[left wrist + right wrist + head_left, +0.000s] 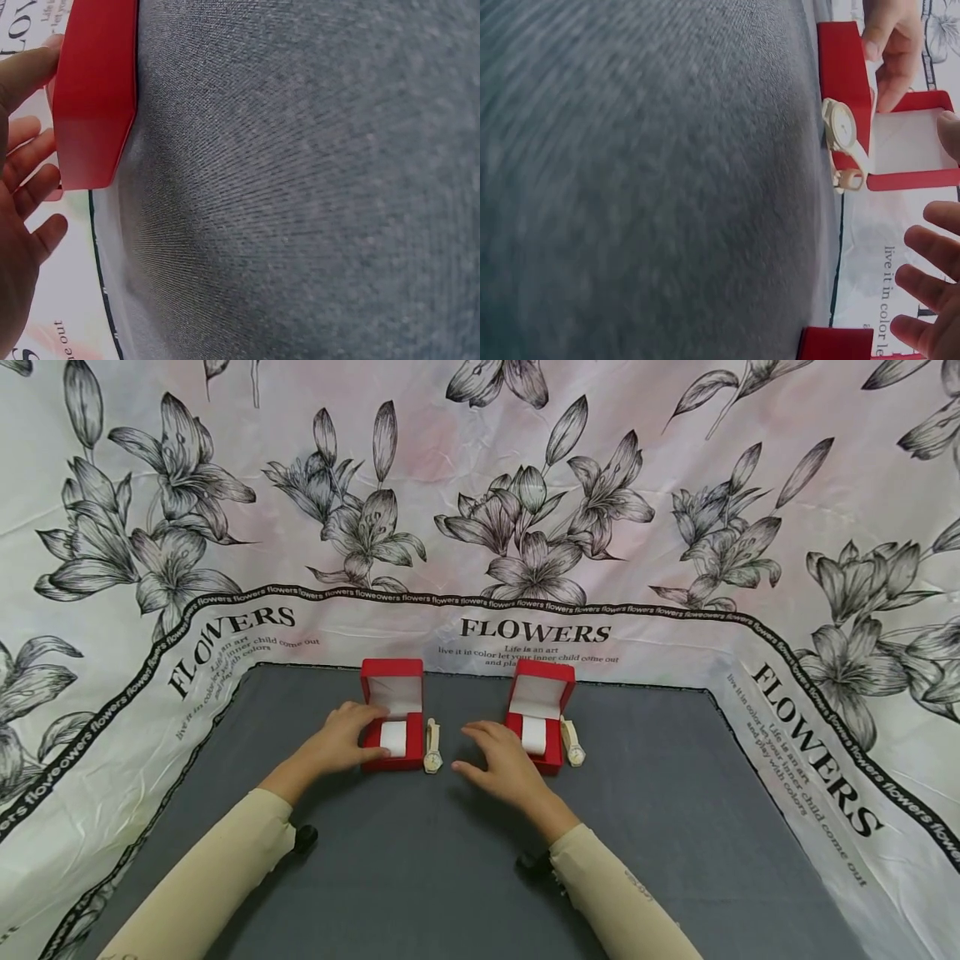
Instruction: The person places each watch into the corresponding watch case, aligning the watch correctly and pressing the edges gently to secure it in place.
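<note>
On the grey cloth, the left red watch box has its lid raised, with a white cushion inside. My left hand is over this box's left side, thumb near the cushion and fingers toward the lid. Extended fingers show behind the red box wall in the left wrist view. A cream-strapped watch lies just right of the box. My right hand hovers with fingers apart between that watch and the right red watch box, hiding part of it; it holds nothing.
The right box also has its lid up and a white cushion inside. Another cream watch lies along its right side. Behind the boxes, a white flower-printed sheet borders the grey cloth.
</note>
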Tool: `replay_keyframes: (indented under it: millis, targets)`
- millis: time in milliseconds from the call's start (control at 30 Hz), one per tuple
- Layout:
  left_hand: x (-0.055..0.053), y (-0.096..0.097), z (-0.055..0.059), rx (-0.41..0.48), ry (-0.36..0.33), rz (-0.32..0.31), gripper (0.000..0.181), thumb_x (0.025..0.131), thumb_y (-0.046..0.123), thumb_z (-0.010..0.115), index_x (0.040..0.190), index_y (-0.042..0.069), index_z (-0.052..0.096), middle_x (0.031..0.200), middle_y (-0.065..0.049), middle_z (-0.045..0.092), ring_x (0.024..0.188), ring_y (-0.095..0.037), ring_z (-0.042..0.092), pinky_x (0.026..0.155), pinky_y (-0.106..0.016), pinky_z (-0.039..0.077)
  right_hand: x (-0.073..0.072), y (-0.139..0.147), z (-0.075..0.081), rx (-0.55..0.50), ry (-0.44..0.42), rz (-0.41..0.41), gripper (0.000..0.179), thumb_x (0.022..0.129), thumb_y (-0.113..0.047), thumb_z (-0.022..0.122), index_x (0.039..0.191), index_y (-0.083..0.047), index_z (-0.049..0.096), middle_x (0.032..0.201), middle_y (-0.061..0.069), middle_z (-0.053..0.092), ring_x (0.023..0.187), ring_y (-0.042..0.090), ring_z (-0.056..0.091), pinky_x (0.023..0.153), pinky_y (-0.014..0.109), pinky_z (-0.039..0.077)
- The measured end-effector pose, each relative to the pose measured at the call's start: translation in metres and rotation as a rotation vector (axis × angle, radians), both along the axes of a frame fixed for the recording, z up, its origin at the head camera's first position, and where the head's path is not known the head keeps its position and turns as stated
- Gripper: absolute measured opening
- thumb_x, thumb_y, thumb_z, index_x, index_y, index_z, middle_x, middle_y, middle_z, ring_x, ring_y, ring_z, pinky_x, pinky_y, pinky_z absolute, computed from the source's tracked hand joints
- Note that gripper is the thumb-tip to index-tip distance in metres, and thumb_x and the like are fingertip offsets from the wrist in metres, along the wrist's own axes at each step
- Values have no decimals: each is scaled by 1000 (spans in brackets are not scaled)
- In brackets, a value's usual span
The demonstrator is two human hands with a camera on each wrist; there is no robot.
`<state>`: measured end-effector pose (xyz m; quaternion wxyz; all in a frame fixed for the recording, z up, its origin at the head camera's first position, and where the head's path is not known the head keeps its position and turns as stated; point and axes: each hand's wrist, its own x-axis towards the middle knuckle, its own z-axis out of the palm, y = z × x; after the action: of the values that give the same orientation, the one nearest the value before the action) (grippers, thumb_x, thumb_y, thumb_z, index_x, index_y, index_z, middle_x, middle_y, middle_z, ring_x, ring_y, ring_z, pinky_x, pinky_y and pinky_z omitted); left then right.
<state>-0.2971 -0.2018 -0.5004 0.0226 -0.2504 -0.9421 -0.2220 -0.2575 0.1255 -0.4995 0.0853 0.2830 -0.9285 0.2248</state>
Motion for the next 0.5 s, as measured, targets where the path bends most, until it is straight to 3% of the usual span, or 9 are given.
replay_keyframes:
  millis: [333,500]
  targets:
    - [-7,2,-1,-58,-26,5,68,83,40,83,141,13,60,137,-9,63,122,-28,48,102,-54,37,-6,-15,-8,25,-34,1,61,94,-47,72,141,-10,61,143,6,59,138,26,49,119,48,32]
    - [-9,4,4,-82,-34,-8,68,83,42,83,141,13,61,135,-7,65,119,-27,48,100,-52,38,-11,-19,-10,17,-79,2,60,94,-48,71,141,-11,61,144,6,59,138,25,49,119,48,33]
